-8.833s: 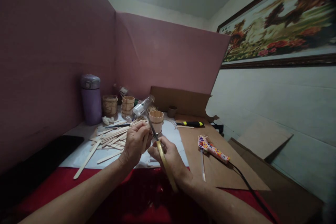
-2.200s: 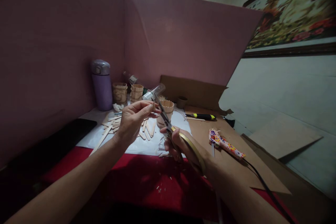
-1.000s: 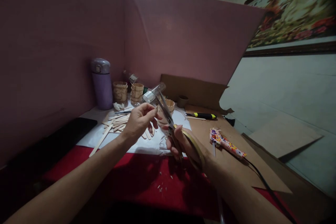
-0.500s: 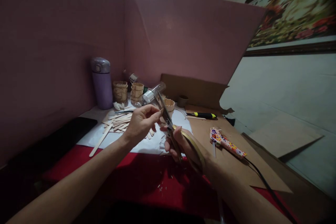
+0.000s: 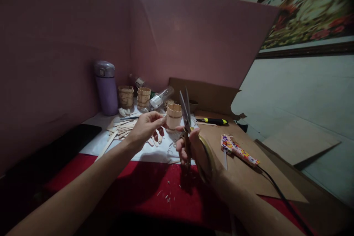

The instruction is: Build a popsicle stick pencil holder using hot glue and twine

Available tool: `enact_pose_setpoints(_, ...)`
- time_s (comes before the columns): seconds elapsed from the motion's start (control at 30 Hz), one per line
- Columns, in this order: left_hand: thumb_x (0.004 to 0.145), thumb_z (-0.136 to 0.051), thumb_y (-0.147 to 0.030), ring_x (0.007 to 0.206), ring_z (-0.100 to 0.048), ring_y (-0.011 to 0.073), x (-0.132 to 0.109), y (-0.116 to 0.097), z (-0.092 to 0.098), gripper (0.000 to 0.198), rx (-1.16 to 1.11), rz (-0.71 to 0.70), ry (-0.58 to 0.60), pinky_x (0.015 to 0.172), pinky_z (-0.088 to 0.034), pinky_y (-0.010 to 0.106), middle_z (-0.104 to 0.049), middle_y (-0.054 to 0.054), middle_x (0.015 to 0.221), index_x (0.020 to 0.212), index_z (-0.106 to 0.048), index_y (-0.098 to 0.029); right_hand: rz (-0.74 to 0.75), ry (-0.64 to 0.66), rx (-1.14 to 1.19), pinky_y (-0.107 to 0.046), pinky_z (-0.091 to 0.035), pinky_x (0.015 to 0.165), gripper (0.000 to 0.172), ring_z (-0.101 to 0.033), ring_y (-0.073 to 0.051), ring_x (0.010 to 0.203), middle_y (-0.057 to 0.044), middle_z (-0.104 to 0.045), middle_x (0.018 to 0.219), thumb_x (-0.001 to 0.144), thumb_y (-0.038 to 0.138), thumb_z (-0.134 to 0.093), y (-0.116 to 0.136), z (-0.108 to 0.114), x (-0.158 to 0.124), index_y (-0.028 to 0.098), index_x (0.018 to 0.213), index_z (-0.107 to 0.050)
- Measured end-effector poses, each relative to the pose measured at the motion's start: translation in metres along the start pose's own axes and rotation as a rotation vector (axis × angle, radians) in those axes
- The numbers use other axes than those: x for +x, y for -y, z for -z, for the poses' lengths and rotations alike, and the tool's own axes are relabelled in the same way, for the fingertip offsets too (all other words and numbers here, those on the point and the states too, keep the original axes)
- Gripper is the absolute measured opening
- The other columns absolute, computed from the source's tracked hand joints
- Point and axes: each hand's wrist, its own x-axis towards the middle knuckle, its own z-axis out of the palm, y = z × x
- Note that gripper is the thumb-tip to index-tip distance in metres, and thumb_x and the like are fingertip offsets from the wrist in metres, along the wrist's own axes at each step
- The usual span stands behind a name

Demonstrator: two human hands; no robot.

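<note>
My right hand point(image 5: 193, 151) is wrapped round the gold handles of a pair of scissors point(image 5: 187, 118), whose blades point up and stand slightly apart. To its left, my left hand point(image 5: 151, 127) is closed in a pinch beside a small wooden cup point(image 5: 174, 116); what the fingertips hold is too small to make out. The scissor blades are just right of the cup. Under and behind my left hand, flat wooden sticks point(image 5: 125, 129) lie in a pile on white paper point(image 5: 143, 155). Small clippings point(image 5: 168, 197) are scattered on the red cloth point(image 5: 132, 180).
At the back left stand a purple bottle point(image 5: 107, 92), two wooden cups point(image 5: 144, 97) and a clear plastic bottle point(image 5: 163, 97). On the right, cardboard point(image 5: 249, 143) holds a yellow-black cutter point(image 5: 215, 121) and a flower-patterned glue gun point(image 5: 238, 150) with a cord.
The scissors have swung more upright and away from my left fingertips. My left hand has shifted slightly left, and the small wooden cup shows more fully.
</note>
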Motion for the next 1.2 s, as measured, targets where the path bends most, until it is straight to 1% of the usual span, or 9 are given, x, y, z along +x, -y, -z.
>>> enact_pose_setpoints(0.1,0.073,-0.076,-0.039,0.043,-0.054,0.0092,-0.003,-0.007,0.000,0.030,-0.146,-0.047,0.039,0.035,-0.040,0.019,-0.067,0.005,0.067,0.071,-0.059,-0.014,-0.062,0.042,-0.051,-0.019,-0.036,0.038,0.084,-0.048,-0.008,0.043,0.001,-0.063,0.070,0.067,0.089,-0.052,0.001,-0.003,-0.005,0.020,0.114,-0.050)
enact_pose_setpoints(0.2,0.073,-0.076,-0.036,0.040,-0.051,0.0086,-0.003,-0.010,0.001,0.028,-0.216,-0.062,0.041,0.034,-0.039,0.019,-0.065,0.003,0.063,0.071,-0.058,-0.014,-0.042,0.076,-0.135,-0.020,-0.034,0.040,0.084,-0.045,-0.008,0.044,0.000,-0.062,0.071,0.066,0.090,-0.050,0.002,-0.006,-0.007,0.018,0.110,-0.051)
enact_pose_setpoints(0.37,0.073,-0.074,-0.033,0.035,-0.047,0.0076,-0.005,-0.014,0.001,0.024,-0.251,-0.074,0.049,0.030,-0.032,0.018,-0.061,0.000,0.055,0.069,-0.059,-0.014,0.039,0.158,-0.293,-0.023,-0.034,0.043,0.084,-0.041,-0.009,0.044,0.000,-0.062,0.069,0.071,0.089,-0.045,0.006,-0.007,-0.010,0.016,0.113,-0.050)
enact_pose_setpoints(0.53,0.073,-0.074,-0.032,0.032,-0.046,0.0073,-0.005,-0.015,0.000,0.025,-0.235,-0.102,0.035,0.029,-0.029,0.017,-0.059,0.000,0.050,0.065,-0.059,-0.015,0.023,0.162,-0.391,-0.023,-0.037,0.044,0.084,-0.044,-0.009,0.046,-0.002,-0.063,0.071,0.073,0.087,-0.046,0.010,-0.007,-0.012,0.015,0.115,-0.052)
enact_pose_setpoints(0.67,0.074,-0.072,-0.028,0.030,-0.045,0.0072,-0.005,-0.014,0.001,0.022,-0.210,-0.127,0.026,0.029,-0.029,0.017,-0.059,0.000,0.047,0.062,-0.058,-0.015,0.003,0.154,-0.392,-0.023,-0.037,0.044,0.085,-0.043,-0.008,0.046,0.000,-0.059,0.071,0.071,0.087,-0.050,0.014,-0.009,-0.013,0.015,0.115,-0.053)
enact_pose_setpoints(0.83,0.072,-0.070,-0.025,0.029,-0.044,0.0070,-0.005,-0.014,0.001,0.020,-0.191,-0.123,0.006,0.028,-0.028,0.017,-0.058,0.000,0.046,0.060,-0.058,-0.015,0.027,0.156,-0.361,-0.023,-0.034,0.042,0.084,-0.041,-0.007,0.046,0.001,-0.057,0.070,0.070,0.087,-0.051,0.012,-0.009,-0.014,0.014,0.113,-0.054)
enact_pose_setpoints(1.0,0.071,-0.071,-0.027,0.029,-0.044,0.0072,-0.005,-0.014,0.002,0.022,-0.159,-0.130,0.004,0.028,-0.029,0.017,-0.057,0.000,0.045,0.059,-0.057,-0.015,-0.026,0.159,-0.321,-0.021,-0.030,0.038,0.084,-0.036,-0.006,0.041,0.003,-0.053,0.061,0.071,0.086,-0.050,0.008,-0.007,-0.013,0.014,0.114,-0.052)
enact_pose_setpoints(1.1,0.074,-0.070,-0.032,0.032,-0.046,0.0078,-0.004,-0.013,0.003,0.026,-0.131,-0.140,0.004,0.030,-0.032,0.019,-0.058,0.001,0.047,0.060,-0.058,-0.015,-0.055,0.166,-0.304,-0.020,-0.027,0.037,0.084,-0.033,-0.005,0.039,0.005,-0.051,0.058,0.071,0.087,-0.048,0.006,-0.007,-0.013,0.014,0.114,-0.051)
enact_pose_setpoints(1.2,0.074,-0.071,-0.036,0.037,-0.048,0.0078,-0.002,-0.011,0.004,0.026,-0.112,-0.185,-0.106,0.034,-0.036,0.019,-0.058,0.000,0.050,0.064,-0.061,-0.014,-0.057,0.155,-0.286,-0.019,-0.026,0.036,0.082,-0.031,-0.004,0.038,0.007,-0.049,0.056,0.072,0.086,-0.049,0.006,-0.008,-0.013,0.014,0.112,-0.052)
